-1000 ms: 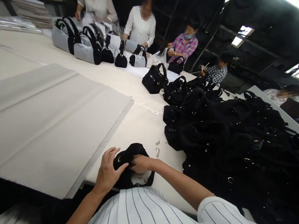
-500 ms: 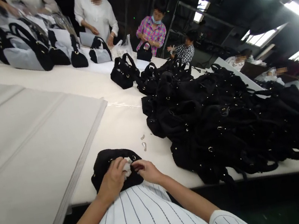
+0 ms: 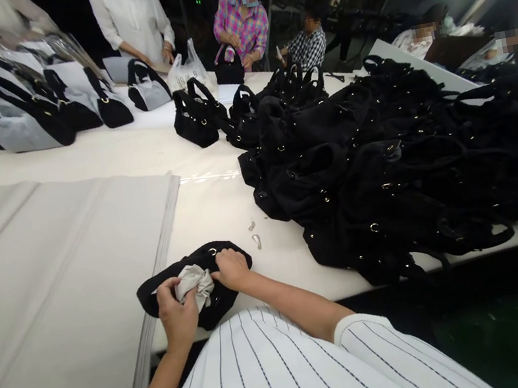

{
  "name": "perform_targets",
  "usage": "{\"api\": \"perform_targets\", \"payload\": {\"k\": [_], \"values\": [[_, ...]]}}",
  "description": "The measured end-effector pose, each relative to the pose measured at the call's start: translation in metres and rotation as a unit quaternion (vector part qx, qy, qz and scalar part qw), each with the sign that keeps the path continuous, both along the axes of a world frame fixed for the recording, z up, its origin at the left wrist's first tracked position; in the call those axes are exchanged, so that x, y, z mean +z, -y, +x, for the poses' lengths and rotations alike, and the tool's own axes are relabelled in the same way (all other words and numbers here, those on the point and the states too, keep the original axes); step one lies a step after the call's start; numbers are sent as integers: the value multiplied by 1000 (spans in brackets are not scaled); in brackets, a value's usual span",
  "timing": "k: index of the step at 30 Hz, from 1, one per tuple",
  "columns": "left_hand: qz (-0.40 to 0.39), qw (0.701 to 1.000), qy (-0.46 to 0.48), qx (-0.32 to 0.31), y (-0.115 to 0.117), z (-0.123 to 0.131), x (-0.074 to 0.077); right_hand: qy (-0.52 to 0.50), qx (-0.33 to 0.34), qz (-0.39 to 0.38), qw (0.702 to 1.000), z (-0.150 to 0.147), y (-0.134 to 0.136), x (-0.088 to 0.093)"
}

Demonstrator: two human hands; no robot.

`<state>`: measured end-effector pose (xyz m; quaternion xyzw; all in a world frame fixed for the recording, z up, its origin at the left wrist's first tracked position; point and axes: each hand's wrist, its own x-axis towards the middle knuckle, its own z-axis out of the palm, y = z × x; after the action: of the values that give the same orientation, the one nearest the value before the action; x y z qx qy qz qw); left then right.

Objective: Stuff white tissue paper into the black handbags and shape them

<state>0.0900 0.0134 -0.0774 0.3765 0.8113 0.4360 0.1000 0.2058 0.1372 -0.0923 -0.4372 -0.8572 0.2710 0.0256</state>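
A black bag (image 3: pixel 223 304) lies at the table's front edge, its opening facing up. Crumpled pale paper (image 3: pixel 195 284) sits in the opening. My left hand (image 3: pixel 177 309) grips the paper's left side between thumb and fingers. On the right rim of the bag, my right hand (image 3: pixel 230 269) is closed on the black fabric beside a gold ring. The lower part of the paper is hidden inside the bag.
A stack of pale paper sheets (image 3: pixel 63 275) covers the left side of the table (image 3: pixel 214 208). A large heap of black bags (image 3: pixel 386 178) fills the right. Small scraps lie between. Grey-and-black bags (image 3: pixel 26 121) stand at the back left, with several people beyond.
My left hand has shifted left and now pinches the paper, which shows more. My right hand has moved onto the bag's rim. The view has turned slightly.
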Motion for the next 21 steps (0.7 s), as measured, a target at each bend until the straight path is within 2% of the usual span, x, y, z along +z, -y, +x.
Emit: {"api": "perform_targets", "payload": {"k": [3,5,7,9,11,12,14,17,21], "values": [[6,995,-92,-39,-5,3,5,-76,-15,-62,995,7,-13,-11],[-11,985,-154,-79,-7,4,8,-186,-69,-161,967,20,-16,-18],[-64,970,-205,-112,-9,3,10,-307,-134,-276,901,33,-13,-21],[-134,951,-235,-147,-14,-1,11,-409,-172,-371,816,45,-5,-21],[-198,933,-227,-195,-25,-4,13,-469,-185,-435,746,53,4,-18],[-225,926,-209,-221,-32,-5,14,-480,-189,-458,724,55,8,-15],[-271,912,-164,-261,-50,-3,16,-487,-200,-485,699,59,14,-10],[-317,895,-120,-291,-75,11,16,-488,-219,-497,683,64,18,-5],[-362,871,-113,-312,-87,37,11,-504,-229,-488,675,79,22,-6]]}}
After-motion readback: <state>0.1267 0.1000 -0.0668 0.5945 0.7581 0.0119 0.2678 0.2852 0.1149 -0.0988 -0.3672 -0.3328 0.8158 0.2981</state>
